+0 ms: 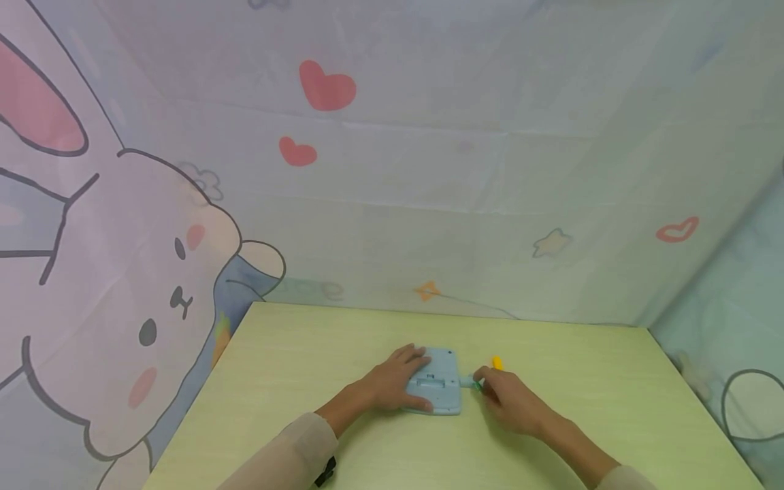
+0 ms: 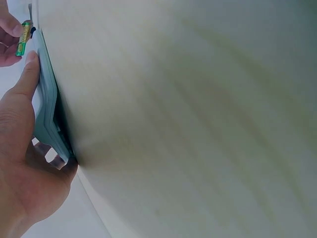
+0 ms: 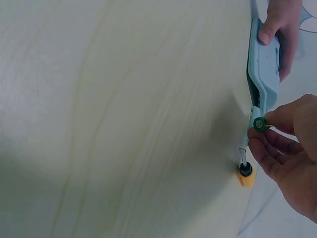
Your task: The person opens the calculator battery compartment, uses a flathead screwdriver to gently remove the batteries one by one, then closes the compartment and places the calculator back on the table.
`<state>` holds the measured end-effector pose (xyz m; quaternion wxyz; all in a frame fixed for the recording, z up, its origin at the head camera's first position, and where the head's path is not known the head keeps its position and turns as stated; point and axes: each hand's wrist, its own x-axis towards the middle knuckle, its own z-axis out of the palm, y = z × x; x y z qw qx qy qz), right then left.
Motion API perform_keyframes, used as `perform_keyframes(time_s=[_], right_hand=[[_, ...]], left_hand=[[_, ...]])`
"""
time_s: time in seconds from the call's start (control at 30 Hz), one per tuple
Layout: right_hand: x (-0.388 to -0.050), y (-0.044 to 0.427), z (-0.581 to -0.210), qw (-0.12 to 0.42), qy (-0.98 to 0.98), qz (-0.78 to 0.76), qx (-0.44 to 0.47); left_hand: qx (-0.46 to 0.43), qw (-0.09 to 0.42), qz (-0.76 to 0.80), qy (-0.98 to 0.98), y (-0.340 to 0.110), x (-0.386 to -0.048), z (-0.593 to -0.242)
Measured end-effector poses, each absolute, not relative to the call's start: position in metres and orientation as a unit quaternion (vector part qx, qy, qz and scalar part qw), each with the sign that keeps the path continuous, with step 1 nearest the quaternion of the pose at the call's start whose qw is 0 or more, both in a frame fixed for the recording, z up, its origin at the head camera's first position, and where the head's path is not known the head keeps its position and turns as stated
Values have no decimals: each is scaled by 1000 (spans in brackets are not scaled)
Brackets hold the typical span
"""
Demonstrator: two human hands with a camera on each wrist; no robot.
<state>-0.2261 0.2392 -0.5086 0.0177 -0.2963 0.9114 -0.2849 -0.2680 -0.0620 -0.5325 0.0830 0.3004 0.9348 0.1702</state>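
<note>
A light blue flat device [image 1: 442, 401] lies back side up on the table, a recessed slot showing in its back. My left hand [image 1: 392, 381] holds it at its left end, thumb on the near part and fingers over the far part. Just off the device's right edge, my right hand [image 1: 511, 401] pinches a green battery [image 3: 259, 124] between thumb and fingertips. A small pale blue piece [image 1: 467, 382] sits between the device and those fingertips; whether it touches the device I cannot tell. Beyond the right hand lies a screwdriver with a yellow handle [image 1: 497, 363].
The pale wooden table [image 1: 306, 340] ends at a fabric backdrop [image 1: 398, 238] printed with a rabbit and hearts. At the left sleeve there is a small black object [image 1: 327, 471]. A thin cord [image 1: 478, 303] runs along the backdrop behind the table.
</note>
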Motion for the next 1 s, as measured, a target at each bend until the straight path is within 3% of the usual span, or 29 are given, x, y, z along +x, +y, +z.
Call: perform_keyframes(time_s=[0.23, 0.8, 1.0], right_hand=[[-226, 234, -515, 50, 918, -299, -257], [-222, 227, -519, 17, 922, -312, -230], [-221, 223, -518, 32, 928, -310, -206]], left_hand=[[301, 85, 173, 934, -62, -268, -532], [297, 87, 175, 935, -62, -267, -530], [296, 90, 180, 934, -62, -266, -530]])
